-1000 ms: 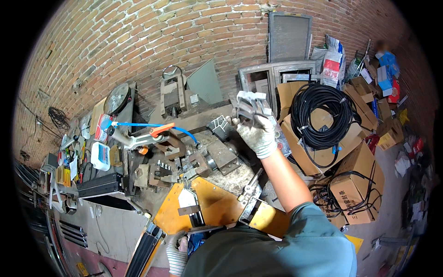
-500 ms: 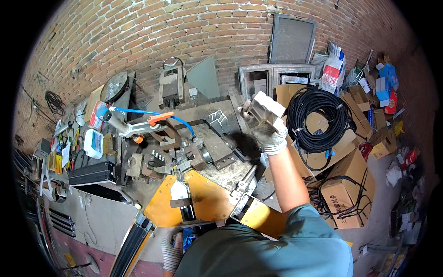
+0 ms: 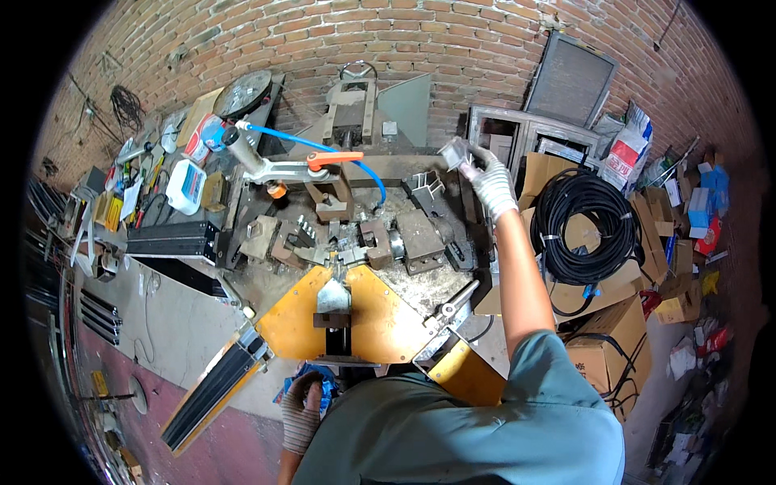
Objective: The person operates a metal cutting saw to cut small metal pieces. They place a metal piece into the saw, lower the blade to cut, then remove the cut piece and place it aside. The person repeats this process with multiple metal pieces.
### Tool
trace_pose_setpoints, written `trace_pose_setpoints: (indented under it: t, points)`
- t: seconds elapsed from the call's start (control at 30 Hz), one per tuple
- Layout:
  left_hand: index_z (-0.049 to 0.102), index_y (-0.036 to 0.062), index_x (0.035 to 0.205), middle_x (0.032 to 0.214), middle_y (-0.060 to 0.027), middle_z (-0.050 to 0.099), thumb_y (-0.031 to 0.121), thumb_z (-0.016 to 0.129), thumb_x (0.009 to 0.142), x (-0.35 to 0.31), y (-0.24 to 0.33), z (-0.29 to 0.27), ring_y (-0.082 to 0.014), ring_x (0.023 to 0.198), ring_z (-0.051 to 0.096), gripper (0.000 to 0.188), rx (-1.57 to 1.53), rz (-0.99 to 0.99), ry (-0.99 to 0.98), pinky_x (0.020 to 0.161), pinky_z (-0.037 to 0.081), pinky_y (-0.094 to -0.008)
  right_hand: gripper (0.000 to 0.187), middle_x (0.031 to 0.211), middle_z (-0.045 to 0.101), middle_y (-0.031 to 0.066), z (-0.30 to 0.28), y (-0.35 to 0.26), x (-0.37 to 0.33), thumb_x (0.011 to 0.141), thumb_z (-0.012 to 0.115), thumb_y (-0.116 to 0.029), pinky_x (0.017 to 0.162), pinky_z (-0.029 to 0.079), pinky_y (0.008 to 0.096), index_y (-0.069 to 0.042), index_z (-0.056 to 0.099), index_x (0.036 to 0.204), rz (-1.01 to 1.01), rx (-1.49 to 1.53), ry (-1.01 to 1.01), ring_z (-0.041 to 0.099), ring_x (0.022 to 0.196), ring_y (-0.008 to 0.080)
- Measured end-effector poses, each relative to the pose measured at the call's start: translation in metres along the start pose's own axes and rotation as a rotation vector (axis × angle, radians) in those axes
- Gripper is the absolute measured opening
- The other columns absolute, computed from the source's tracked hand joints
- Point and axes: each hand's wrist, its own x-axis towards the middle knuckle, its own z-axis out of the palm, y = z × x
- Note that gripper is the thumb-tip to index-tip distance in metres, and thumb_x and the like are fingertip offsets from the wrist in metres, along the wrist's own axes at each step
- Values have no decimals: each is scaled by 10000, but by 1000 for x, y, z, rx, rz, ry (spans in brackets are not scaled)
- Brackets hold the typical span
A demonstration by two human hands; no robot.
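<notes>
My right hand [image 3: 493, 184], in a whitish knitted glove, is raised at the far right side of the machine bench. It grips a small silvery angled piece [image 3: 455, 152] between thumb and fingers, clear of the surface below. Left of and below it, a short metal profile offcut [image 3: 426, 186] lies on the bench beside a steel block [image 3: 422, 234]. Low beside my body, my gloved left hand [image 3: 301, 416] is curled. A crumpled blue thing [image 3: 327, 390] shows around it; what the fingers hold is hidden.
Yellow plates [image 3: 380, 315] front the greasy machine bench. An orange-handled lever [image 3: 335, 159] with a blue hose [image 3: 311, 144] rises over it. A white jug [image 3: 186, 186] stands left. On the right, a black cable coil [image 3: 558, 206] rests on cardboard, above a box [image 3: 602, 356].
My right hand has moved a little left and farther away over the bench, and the piece in it is turned. My view has shifted. My left hand remains low beside my body.
</notes>
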Motion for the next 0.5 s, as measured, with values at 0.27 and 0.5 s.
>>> trace_pose_setpoints:
  t: [0.27,0.5]
  points:
    - [680,8,1214,1092,-91,728,140,653,1006,-2,7,9,-163,1006,662,248,63,-4,49,922,516,-321,531,1167,689,208,69,8,-4,806,748,-396,991,508,450,-59,697,1214,-7,-637,-30,656,1098,366]
    - [626,-47,1271,1192,-133,697,167,623,1033,-2,15,6,-199,1115,637,321,92,-77,18,1013,493,-344,627,1212,681,163,78,4,-12,784,771,-453,1030,480,453,-78,647,1270,158,-910,-192,619,1180,342]
